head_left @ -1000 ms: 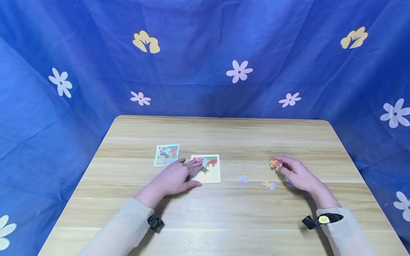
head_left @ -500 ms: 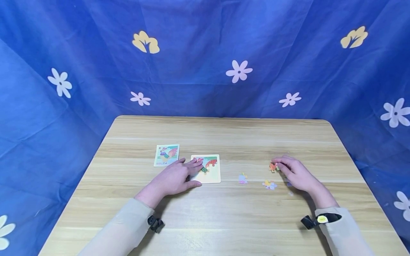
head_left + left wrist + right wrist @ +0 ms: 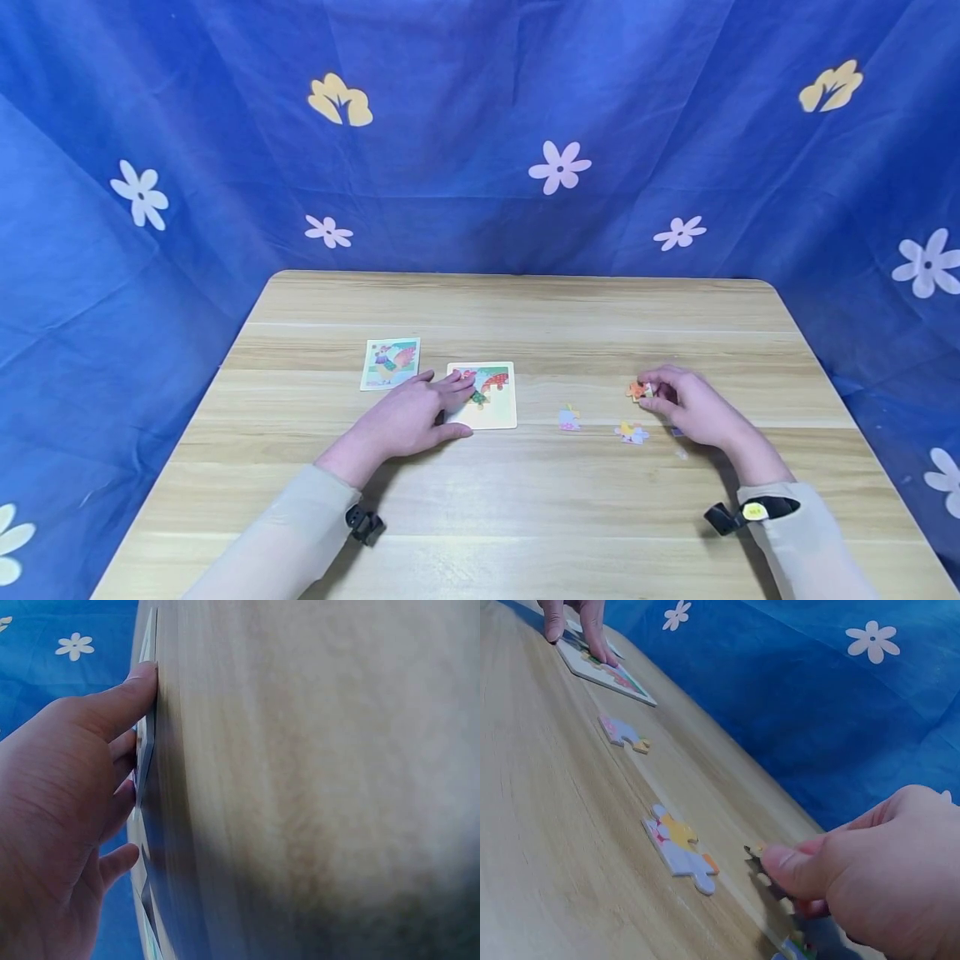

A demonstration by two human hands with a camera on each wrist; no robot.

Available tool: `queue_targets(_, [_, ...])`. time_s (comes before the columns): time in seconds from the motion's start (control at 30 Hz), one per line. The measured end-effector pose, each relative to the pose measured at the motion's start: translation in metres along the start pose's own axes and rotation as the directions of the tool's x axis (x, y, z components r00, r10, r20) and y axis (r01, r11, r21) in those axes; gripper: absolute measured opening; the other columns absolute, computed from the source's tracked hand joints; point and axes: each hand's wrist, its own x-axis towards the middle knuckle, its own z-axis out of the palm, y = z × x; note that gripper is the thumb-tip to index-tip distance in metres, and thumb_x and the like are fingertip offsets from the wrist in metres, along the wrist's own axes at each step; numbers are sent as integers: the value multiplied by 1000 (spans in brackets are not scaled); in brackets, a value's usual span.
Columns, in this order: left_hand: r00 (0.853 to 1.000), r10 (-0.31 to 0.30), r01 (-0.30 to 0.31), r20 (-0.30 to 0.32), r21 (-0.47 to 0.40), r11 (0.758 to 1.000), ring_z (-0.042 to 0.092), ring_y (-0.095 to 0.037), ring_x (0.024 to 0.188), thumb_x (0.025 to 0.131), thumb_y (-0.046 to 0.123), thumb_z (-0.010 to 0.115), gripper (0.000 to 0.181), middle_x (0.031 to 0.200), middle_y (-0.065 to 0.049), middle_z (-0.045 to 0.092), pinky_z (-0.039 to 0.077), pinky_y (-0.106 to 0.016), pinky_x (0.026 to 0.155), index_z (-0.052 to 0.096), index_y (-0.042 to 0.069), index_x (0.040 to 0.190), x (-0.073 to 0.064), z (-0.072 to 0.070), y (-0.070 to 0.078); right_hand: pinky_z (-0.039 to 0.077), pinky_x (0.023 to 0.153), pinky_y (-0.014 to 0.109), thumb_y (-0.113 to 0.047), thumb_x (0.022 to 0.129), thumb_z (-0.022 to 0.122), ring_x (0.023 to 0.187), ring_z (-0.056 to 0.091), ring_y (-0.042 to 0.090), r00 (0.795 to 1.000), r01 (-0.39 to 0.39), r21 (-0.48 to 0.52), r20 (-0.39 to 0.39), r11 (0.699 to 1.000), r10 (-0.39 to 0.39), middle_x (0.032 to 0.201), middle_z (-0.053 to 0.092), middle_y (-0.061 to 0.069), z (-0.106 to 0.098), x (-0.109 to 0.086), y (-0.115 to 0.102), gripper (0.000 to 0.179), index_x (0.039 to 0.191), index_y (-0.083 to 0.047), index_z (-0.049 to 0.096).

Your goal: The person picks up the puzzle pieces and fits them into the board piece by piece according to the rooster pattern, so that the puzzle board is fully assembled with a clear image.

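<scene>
My left hand (image 3: 408,417) rests with its fingers extended over the left part of a white-framed jigsaw board (image 3: 504,415), thumb at the near edge. Part of a colourful picture is filled in on the board, in red and green; the hand hides its left side. Farther right, my right hand (image 3: 692,407) pinches an orange jigsaw piece (image 3: 636,391) between thumb and fingers. In the right wrist view this piece (image 3: 751,850) shows edge-on, partly hidden by the thumb (image 3: 784,866). A yellow and lilac piece (image 3: 676,844) lies beside that hand, and a blue piece (image 3: 791,949) lies beneath it.
A picture card (image 3: 390,364) showing a bird lies left of the board. Between the board and my right hand sits a lilac jigsaw piece (image 3: 569,418). The wooden table (image 3: 480,517) backs onto a blue flowered curtain (image 3: 450,167).
The orange piece has turned in my right fingers and shifted slightly left, with the thumb now lower against it. My left hand stays in place on the board.
</scene>
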Motion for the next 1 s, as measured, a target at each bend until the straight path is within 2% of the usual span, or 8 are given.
queue_targets(0.23, [1000, -6, 6, 0, -4, 1000, 41, -21, 150, 100, 57, 67, 72, 161, 0, 48, 30, -60, 123, 56, 10, 154, -1, -2, 1, 52, 68, 27, -10, 97, 78, 83, 59, 16, 995, 87, -4, -49, 996, -87, 93, 62, -5, 1, 10, -24, 31, 128, -8, 72])
queue_targets(0.37, [1000, -5, 5, -3, -1, 1000, 42, -21, 150, 100, 56, 67, 72, 161, -1, 48, 30, -60, 123, 56, 9, 153, -1, -1, 0, 54, 71, 29, -11, 97, 79, 86, 60, 15, 987, 152, 26, -46, 988, -151, 94, 63, -6, 7, 21, -42, 32, 127, -9, 72])
queue_targets(0.5, [1000, -11, 11, 2, -8, 1000, 40, -21, 151, 101, 58, 66, 72, 161, 0, 47, 29, -59, 124, 55, 10, 154, -2, 0, 1, 54, 72, 31, -14, 97, 79, 86, 60, 15, 982, 186, 42, -30, 982, -185, 94, 63, -7, 15, 31, -58, 33, 129, -8, 71])
queue_targets(0.73, [1000, -25, 25, 9, 3, 1000, 38, -20, 152, 101, 60, 64, 73, 162, 3, 46, 27, -57, 125, 55, 12, 155, -1, 3, 0, 54, 71, 31, -14, 98, 78, 84, 60, 12, 967, 255, 47, -13, 966, -255, 93, 62, -9, 36, 52, -78, 32, 129, -8, 71])
queue_targets(1.0, [1000, -24, 24, 9, -1, 1000, 39, -20, 152, 100, 59, 65, 73, 162, 2, 45, 26, -59, 125, 55, 12, 155, -2, 2, 0, 53, 74, 32, -19, 100, 76, 83, 58, 12, 965, 259, 66, 23, 964, -261, 95, 62, -8, 66, 72, -99, 35, 132, -7, 70])
